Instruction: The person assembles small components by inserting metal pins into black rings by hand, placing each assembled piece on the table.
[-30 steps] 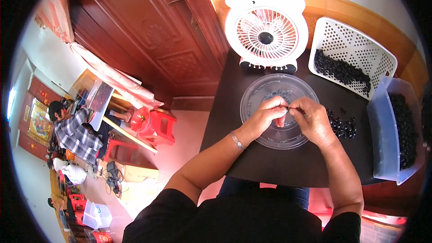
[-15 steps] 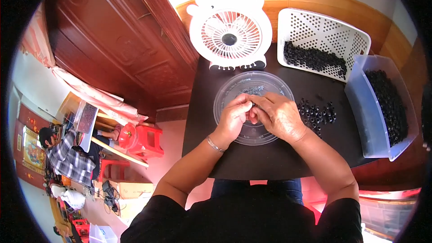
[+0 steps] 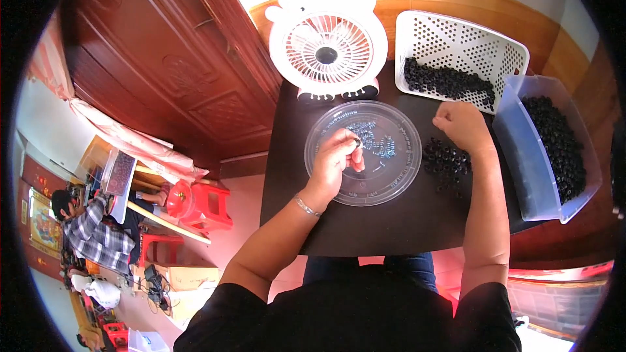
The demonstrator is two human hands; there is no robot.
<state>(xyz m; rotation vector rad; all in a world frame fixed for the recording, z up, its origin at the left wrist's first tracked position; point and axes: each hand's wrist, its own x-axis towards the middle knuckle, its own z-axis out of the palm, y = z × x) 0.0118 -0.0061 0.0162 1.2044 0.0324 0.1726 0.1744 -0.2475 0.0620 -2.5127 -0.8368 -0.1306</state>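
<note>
My left hand (image 3: 334, 164) is over the round clear plastic tray (image 3: 365, 201), its thumb and fingertips pinched on a small black ring-shaped part (image 3: 357, 143). Small shiny bluish-silver pieces (image 3: 383, 148) lie in the tray, too small to name. My right hand (image 3: 464, 125) is apart from the left, in front of the white perforated basket, with its fingers curled closed. Whatever it may hold is hidden. Just below it, a loose pile of small black ring-shaped parts (image 3: 447, 160) lies on the dark table (image 3: 385, 231).
Behind my right hand stands the white basket (image 3: 463, 29), holding many black parts. A translucent blue bin (image 3: 536, 156) full of similar parts stands at the right. The white fan (image 3: 326, 55) is behind the tray. Far left, a person (image 3: 98, 228) sits near red stools (image 3: 202, 205).
My hands, together over the tray before, have come apart. The right has moved right and away from me, toward the basket; the left remains over the tray with a black part showing in its pinch.
</note>
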